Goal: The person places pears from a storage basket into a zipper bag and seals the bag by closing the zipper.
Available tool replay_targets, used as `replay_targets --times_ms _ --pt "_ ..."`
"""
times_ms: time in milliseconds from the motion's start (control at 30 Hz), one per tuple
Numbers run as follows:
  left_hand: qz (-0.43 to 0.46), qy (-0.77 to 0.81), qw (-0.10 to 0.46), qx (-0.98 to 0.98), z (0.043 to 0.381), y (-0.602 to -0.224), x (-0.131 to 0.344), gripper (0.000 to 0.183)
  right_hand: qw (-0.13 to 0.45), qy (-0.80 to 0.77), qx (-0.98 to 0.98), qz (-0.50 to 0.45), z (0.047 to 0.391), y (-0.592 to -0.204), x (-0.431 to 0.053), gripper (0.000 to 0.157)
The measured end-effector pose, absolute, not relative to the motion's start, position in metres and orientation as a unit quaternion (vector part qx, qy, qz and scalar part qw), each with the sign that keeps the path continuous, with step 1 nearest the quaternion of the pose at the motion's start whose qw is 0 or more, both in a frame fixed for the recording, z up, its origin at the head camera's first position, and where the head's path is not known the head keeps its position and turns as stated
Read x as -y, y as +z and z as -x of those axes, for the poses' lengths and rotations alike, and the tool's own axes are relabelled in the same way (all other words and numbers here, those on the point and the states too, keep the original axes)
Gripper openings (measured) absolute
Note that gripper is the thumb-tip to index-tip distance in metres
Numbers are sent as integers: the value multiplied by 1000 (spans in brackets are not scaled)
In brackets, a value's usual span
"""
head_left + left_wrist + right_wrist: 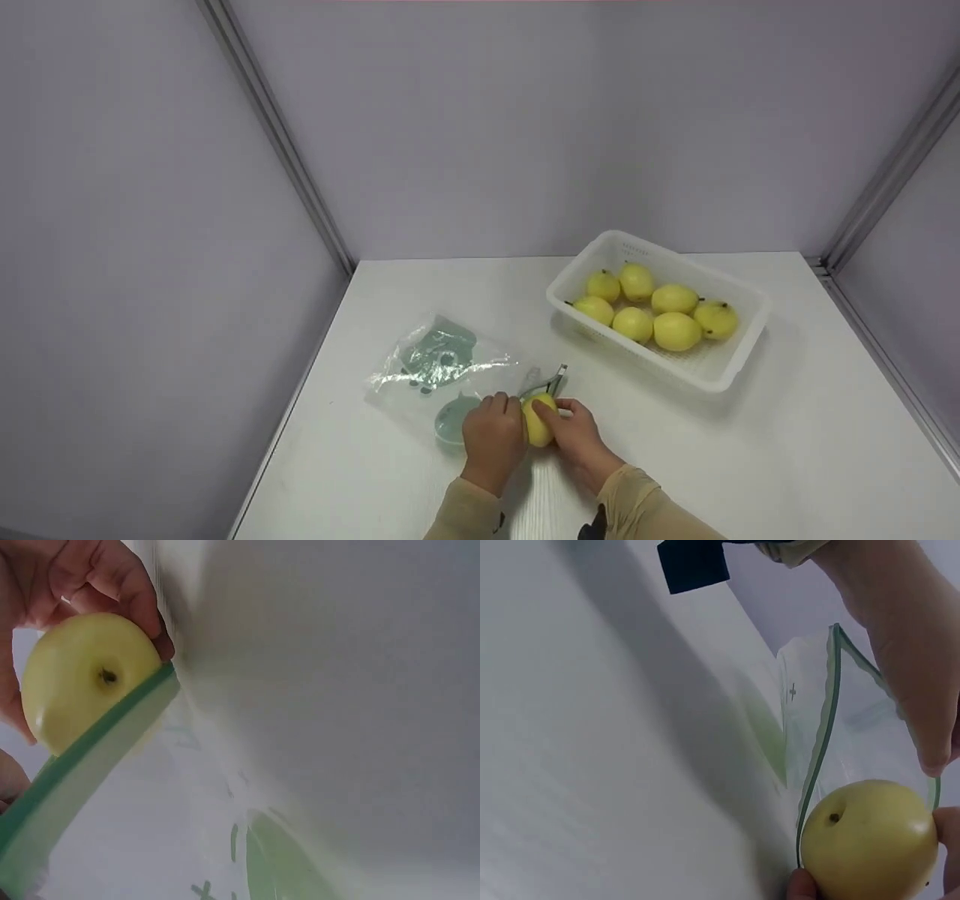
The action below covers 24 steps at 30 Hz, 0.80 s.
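My right hand (579, 439) holds a yellow pear (539, 421), fingers and thumb on either side of it. The pear sits at the mouth of a clear zip bag (416, 371) with green printing, lying flat on the table. My left hand (495, 433) pinches the bag's edge beside the pear. In the right wrist view the green-edged mouth (826, 724) is spread apart, with the pear (870, 840) in the opening. The left wrist view shows the bag's green strip (90, 742) crossing in front of the pear (90, 682).
A white plastic basket (739, 360) with several yellow pears (677, 331) stands at the back right of the white table (825, 450). Grey panels (465, 135) wall the table at the back and sides.
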<state>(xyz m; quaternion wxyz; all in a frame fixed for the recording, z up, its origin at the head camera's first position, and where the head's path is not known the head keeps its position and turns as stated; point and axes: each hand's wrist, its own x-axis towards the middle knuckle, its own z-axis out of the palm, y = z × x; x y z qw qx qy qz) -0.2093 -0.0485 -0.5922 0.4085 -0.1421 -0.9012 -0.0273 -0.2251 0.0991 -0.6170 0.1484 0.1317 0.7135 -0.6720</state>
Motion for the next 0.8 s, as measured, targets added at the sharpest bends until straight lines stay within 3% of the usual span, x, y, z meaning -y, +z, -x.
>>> replay_targets --times_ms 333,600,800 --pt "139 -42 435 889 213 -591 51 7 228 -796 -556 -71 223 -596 -98 42" --pt "140 -43 450 881 213 -587 54 8 225 -772 -594 -31 228 -589 -115 38" --pt "134 -52 437 888 212 -590 54 9 177 -739 -650 -17 241 -572 -132 37"
